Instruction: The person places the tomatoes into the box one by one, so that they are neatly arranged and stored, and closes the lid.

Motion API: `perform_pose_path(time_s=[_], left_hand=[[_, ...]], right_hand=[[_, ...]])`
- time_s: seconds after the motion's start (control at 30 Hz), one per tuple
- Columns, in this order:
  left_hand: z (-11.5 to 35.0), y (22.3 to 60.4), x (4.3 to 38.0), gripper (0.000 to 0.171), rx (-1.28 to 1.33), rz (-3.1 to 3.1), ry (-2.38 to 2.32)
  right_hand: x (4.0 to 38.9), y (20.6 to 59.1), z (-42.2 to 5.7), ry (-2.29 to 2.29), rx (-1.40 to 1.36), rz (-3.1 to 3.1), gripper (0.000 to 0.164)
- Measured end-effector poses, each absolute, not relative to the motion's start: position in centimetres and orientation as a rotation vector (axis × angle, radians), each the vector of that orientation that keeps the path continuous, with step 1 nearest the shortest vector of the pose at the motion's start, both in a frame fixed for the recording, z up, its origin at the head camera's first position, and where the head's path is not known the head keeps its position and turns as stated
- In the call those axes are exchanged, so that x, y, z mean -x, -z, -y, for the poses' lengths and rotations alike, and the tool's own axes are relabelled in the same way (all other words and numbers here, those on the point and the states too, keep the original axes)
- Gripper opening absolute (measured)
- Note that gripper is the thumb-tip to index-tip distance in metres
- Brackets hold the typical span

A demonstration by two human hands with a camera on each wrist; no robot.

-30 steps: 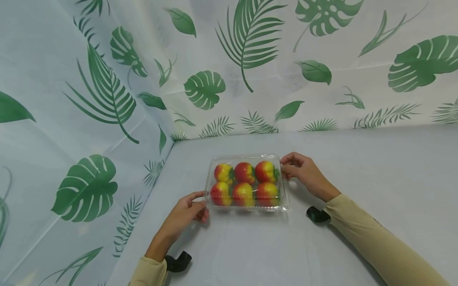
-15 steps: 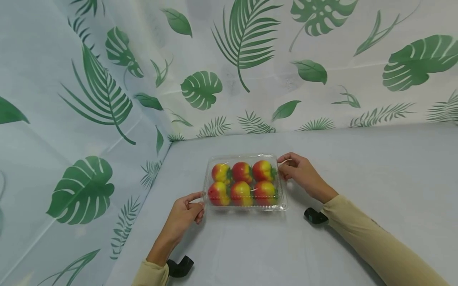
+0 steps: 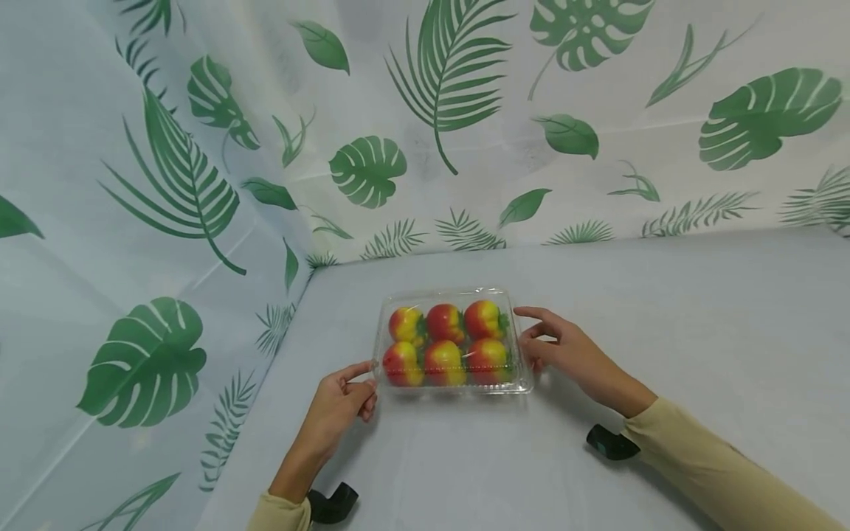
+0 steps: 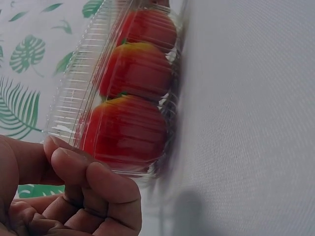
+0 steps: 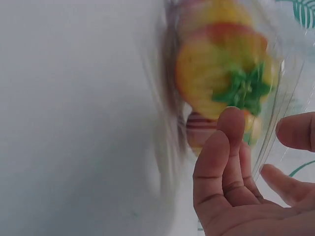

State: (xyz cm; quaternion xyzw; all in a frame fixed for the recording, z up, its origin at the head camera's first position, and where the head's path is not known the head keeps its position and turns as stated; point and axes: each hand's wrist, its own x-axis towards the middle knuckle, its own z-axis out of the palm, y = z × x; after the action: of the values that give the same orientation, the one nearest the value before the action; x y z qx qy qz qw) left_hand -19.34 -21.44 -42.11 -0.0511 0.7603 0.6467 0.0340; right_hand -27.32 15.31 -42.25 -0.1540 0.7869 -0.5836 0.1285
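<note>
A clear plastic clamshell box (image 3: 458, 390), lid down, lies on the white table and holds several red-and-yellow fruits (image 3: 445, 361) with green leafy tops. At its front left corner my left hand (image 3: 337, 404) pinches the edge between thumb and index finger; the left wrist view shows those fingertips at the lid's ridged rim (image 4: 74, 98). Beside the right end is my right hand (image 3: 574, 358), index finger stretched toward the back right corner. In the right wrist view its fingers (image 5: 211, 167) are spread at the box's side wall, thumb apart from them.
A white cloth surface (image 3: 465, 464) stretches around the box. Sheets printed with green leaves (image 3: 478, 192) hang behind it and along the left. Black wrist-worn devices (image 3: 334, 504) sit at both of my sleeves (image 3: 717, 464).
My right hand has loosened its pinch at the back right corner and slid toward the front along that side, fingers spreading. The left hand keeps its hold; the box stays put.
</note>
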Motion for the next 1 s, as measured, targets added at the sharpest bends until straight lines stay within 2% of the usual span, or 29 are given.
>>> perform_pose_path(time_s=[0.23,0.63,1.0], left_hand=[[21.5,42.1,19.4,0.041,0.149,-2.336,-2.002],[21.4,42.0,19.6,0.043,0.157,-2.32,-2.0],[21.5,42.2,19.3,0.047,0.158,-2.289,-1.992]], right_hand=[[24.7,42.0,-15.9,1.695,0.476,-2.205,0.061],[22.5,42.9,-15.3,1.815,0.496,-1.935,0.077],[20.9,43.9,-13.5,1.965,0.449,-1.921,0.075]])
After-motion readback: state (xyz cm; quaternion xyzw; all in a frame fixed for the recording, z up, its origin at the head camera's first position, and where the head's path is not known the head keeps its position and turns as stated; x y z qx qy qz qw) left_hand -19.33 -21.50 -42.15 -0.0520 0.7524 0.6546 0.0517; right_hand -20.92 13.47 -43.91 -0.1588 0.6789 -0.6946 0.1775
